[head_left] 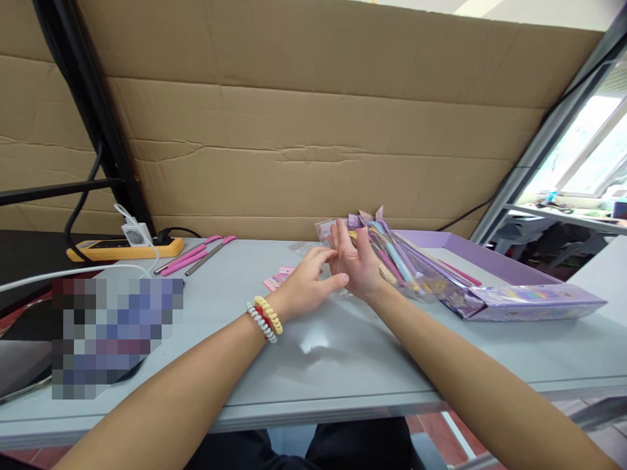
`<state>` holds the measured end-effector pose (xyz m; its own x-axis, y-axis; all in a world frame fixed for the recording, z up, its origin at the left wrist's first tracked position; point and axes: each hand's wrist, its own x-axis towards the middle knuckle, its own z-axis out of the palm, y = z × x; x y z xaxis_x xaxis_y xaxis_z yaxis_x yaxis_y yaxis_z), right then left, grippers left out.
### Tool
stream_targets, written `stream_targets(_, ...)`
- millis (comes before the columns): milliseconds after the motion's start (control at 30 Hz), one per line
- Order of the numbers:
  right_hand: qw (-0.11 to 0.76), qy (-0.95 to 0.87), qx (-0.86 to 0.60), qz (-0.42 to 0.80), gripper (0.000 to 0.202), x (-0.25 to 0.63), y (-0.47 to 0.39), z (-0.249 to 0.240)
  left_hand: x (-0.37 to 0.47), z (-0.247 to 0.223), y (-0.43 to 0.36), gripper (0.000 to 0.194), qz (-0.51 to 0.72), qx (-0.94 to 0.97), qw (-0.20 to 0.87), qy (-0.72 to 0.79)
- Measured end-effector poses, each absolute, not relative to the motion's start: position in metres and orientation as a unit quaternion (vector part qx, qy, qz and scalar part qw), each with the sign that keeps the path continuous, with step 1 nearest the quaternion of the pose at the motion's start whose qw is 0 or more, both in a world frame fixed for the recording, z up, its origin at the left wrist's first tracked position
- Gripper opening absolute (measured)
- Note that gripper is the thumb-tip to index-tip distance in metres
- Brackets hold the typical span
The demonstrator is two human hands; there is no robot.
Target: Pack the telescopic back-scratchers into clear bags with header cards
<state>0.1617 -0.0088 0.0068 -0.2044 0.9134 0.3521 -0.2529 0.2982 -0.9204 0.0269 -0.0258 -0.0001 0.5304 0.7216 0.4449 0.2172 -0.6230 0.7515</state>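
My left hand (311, 279), with coiled hair ties (264, 318) on its wrist, is held over the desk with thumb and fingers apart. Its fingertips meet the palm side of my right hand (356, 263), which is raised with the palm turned partly up and its fingers stretched. I see nothing held in either hand. Small pink printed pieces (278, 279) lie just left of my left hand. Close behind my right hand are clear plastic packets (392, 251) of slim pink, blue and purple items, partly hidden by it.
A shallow purple box (533, 303) stands at the right, the packets leaning over its edge. Pink and grey pen-like sticks (193, 256) lie at the back left, beside a yellow power strip (125, 248) with a white charger. Cardboard (313, 124) walls the back of the desk.
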Motion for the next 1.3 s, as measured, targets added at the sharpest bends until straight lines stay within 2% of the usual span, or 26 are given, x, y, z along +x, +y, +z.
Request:
stream_targets(267, 0.557, -0.587, -0.318, 0.493, 0.1, 0.165, -0.003, 0.003, 0.031, 0.001, -0.031, 0.033, 0.398, 0.803, 0.342, 0.284)
stream_targets(500, 0.547, -0.595, -0.334, 0.484, 0.1, 0.165, -0.002, 0.002, 0.028, 0.001, -0.029, 0.038, 0.389, 0.807, 0.343, 0.283)
stream_targets(667, 0.543, -0.602, -0.322, 0.489, 0.087, 0.165, -0.003, -0.001, 0.028, 0.001, -0.028, 0.028, 0.407, 0.803, 0.327, 0.286)
stream_targets(867, 0.536, -0.618, -0.333, 0.469, 0.083, 0.167, 0.004, -0.004, 0.022, 0.007, -0.019, 0.029, 0.372, 0.819, 0.338, 0.277)
stream_targets(933, 0.542, -0.631, -0.349, 0.432, 0.08, 0.172, 0.007, -0.004, 0.014, 0.008, -0.009, 0.025, 0.373, 0.82, 0.309, 0.303)
stream_targets(1033, 0.519, -0.693, -0.418, 0.276, 0.065, 0.185, 0.011, -0.002, -0.005, 0.007, 0.008, 0.02, 0.367, 0.82, 0.17, 0.406)
stream_targets(1100, 0.455, -0.739, -0.479, 0.134, 0.043, 0.195, 0.013, 0.0, -0.02, 0.005, 0.02, 0.019, 0.316, 0.824, 0.072, 0.464)
stream_targets(1167, 0.389, -0.756, -0.524, 0.046, 0.025, 0.206, 0.015, 0.003, -0.031, 0.001, 0.028, 0.019, 0.259, 0.823, 0.032, 0.506)
stream_targets(1300, 0.267, -0.749, -0.605, -0.028, 0.019, 0.217, 0.017, 0.007, -0.041, -0.005, 0.037, 0.033, 0.179, 0.819, 0.032, 0.544)
